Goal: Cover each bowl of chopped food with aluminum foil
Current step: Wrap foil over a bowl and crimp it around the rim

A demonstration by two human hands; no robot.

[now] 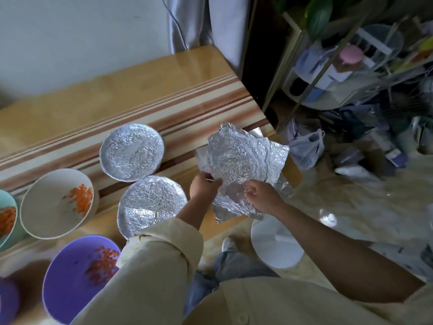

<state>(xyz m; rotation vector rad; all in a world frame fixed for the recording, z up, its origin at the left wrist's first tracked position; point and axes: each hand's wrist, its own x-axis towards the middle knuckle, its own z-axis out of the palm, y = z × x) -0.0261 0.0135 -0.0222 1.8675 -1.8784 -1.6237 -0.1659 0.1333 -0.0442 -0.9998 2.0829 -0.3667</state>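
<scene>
A crumpled foil sheet (243, 158) hangs over the table's right corner, with more foil beneath it. My left hand (203, 187) pinches its near left edge and my right hand (262, 195) pinches the near edge beside it. Two bowls stand wrapped in foil: the far covered bowl (131, 152) and the near covered bowl (150, 205). Uncovered, with chopped orange food inside, are a white bowl (54, 205), a purple bowl (70, 277) and a teal bowl (5, 219) at the left edge.
The wooden striped table (117, 99) ends just right of the foil. A white round stool (274, 245) stands on the floor below my right hand. Cluttered shelves and bags (307, 148) fill the right side. Another purple dish (7, 301) shows at the bottom left.
</scene>
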